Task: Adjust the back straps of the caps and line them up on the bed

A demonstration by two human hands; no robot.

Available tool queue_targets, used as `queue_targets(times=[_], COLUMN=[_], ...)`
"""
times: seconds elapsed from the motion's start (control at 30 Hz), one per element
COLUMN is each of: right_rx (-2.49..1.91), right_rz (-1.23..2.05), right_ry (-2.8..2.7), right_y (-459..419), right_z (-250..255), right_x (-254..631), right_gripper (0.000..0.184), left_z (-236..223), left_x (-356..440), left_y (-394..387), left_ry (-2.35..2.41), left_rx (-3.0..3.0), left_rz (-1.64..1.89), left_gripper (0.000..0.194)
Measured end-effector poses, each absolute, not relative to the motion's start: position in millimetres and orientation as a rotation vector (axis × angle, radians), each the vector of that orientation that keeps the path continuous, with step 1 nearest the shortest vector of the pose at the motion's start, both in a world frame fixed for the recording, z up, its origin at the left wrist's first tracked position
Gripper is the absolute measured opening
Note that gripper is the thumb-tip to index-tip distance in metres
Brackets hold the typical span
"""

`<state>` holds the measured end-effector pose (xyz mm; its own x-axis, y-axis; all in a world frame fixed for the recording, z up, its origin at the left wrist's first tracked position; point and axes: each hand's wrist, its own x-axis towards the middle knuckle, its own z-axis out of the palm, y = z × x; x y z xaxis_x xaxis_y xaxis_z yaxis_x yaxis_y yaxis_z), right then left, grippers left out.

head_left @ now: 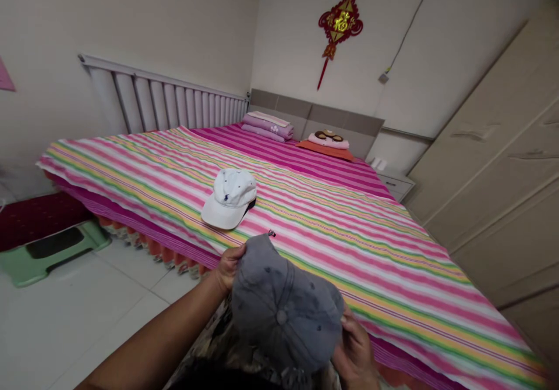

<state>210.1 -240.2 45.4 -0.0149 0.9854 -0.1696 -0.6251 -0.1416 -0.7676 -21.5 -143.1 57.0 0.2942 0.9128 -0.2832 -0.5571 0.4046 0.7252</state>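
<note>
A grey baseball cap (pixel 290 305) is held between my two hands, just above the near edge of the bed. My left hand (pixel 230 266) grips its left side, thumb on top. On the right side, my right hand (pixel 354 343) is closed on the cap's edge, some of its fingers hidden beneath. The cap's crown and top button face me, and a small metal buckle sticks out at its far end. A white baseball cap (pixel 231 195) with a small dark logo lies on the striped bedspread (pixel 332 233), beyond my left hand.
Folded purple bedding (pixel 266 125) and an orange and pink pile (pixel 327 142) lie by the grey headboard (pixel 301 110). A green stool (pixel 48 253) stands on the tiled floor at left. A wardrobe (pixel 502 163) and bedside cabinet (pixel 395 183) are at right.
</note>
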Motion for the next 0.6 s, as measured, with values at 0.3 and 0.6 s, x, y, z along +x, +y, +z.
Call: queue_targets(times=[0.3,0.6], right_rx=[-0.912,-0.879], right_rz=[1.507,1.598], right_ry=[-0.699,-0.814], right_y=[-259,-267], right_z=[49,66], right_x=[212,221], right_gripper=[0.048,0.024], left_z=[71,73], left_x=[-19,0], left_y=[-152,-164], left_ry=[0.32,0.342], left_rx=[0.785,0.906], left_rz=[0.789,0.721], left_gripper=[0.034,0.022])
